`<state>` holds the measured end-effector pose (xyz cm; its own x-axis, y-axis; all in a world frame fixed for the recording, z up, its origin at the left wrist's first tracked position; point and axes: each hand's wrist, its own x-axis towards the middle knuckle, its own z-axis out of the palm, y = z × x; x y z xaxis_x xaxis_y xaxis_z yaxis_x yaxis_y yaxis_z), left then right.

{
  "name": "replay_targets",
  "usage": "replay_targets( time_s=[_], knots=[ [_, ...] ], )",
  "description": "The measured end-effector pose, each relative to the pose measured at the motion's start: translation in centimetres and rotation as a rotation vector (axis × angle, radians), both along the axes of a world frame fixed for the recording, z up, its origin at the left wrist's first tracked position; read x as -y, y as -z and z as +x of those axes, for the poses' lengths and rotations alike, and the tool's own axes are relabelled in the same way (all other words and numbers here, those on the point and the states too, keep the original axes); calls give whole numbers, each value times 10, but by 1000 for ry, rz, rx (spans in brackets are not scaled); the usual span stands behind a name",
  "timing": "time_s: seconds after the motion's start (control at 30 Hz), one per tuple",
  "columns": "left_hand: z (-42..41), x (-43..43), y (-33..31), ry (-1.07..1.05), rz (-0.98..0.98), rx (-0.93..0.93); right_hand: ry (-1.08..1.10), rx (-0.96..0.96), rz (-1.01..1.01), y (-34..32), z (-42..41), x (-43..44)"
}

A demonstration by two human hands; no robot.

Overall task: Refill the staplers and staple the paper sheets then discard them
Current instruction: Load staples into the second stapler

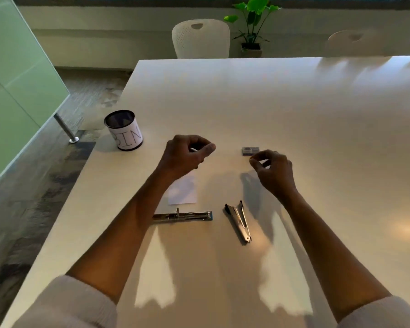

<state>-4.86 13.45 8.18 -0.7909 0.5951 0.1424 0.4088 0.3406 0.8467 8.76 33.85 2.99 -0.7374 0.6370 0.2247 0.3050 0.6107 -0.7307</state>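
My left hand (pixel 187 155) hovers above the table with its fingers curled around a thin pale strip (pixel 194 149), possibly staples. My right hand (pixel 272 171) is curled just in front of a small grey staple box (pixel 250 150), thumb and fingertips pinched close; I cannot see whether anything is between them. A small white paper sheet (pixel 182 191) lies under my left wrist. Nearer to me, a silver stapler (pixel 182 216) lies opened out flat, and a black and silver stapler (pixel 238 221) lies at an angle to its right.
A black cup labelled BIN (pixel 124 130) stands near the left edge of the white table (pixel 294 114). A white chair (pixel 200 39) and a potted plant (pixel 252 24) are beyond the far edge. A green glass partition (pixel 14 67) is at left.
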Motion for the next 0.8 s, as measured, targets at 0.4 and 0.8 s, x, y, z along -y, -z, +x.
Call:
replay_targets(
  time_s=[0.4, 0.8],
  knots=[
    [28, 129, 45, 202, -375, -139, -375, -23, -175, -18, 19, 125],
    [46, 121, 73, 201, -247, -218, -191, -16, -100, 17, 32, 165]
  ],
)
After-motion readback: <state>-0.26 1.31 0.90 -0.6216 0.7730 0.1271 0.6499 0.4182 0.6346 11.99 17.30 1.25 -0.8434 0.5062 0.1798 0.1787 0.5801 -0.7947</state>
